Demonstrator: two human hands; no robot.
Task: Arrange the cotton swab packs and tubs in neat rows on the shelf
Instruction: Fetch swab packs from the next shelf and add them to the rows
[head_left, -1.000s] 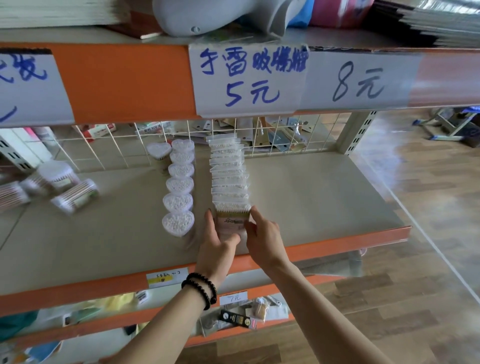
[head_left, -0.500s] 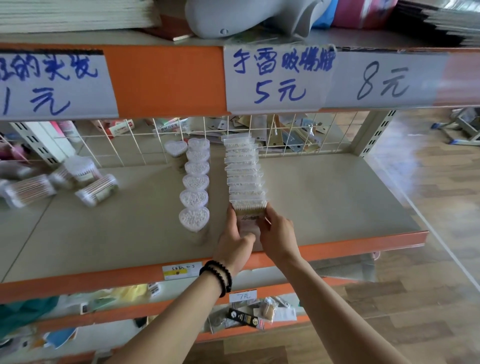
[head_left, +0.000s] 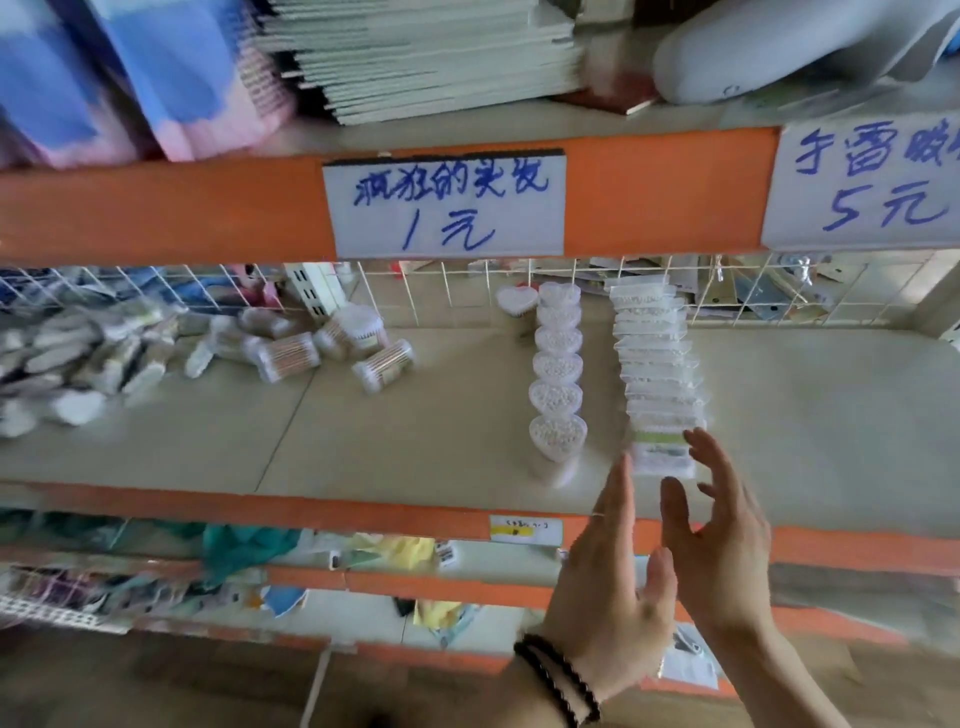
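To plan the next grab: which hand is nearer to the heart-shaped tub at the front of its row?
Left. The left hand is below-right of the front heart-shaped tub; the right hand is farther right, by the flat packs.

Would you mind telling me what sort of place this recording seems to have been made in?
Most likely a small discount shop. Handwritten price signs are taped to the orange shelf edge, goods such as heart-shaped tubs stand in rows on the shelf, and a small label sits on the lower edge.

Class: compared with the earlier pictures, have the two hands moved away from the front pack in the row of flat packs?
Yes. The left hand and right hand have drawn back toward the shelf's orange front edge, fingers open, off the front pack.
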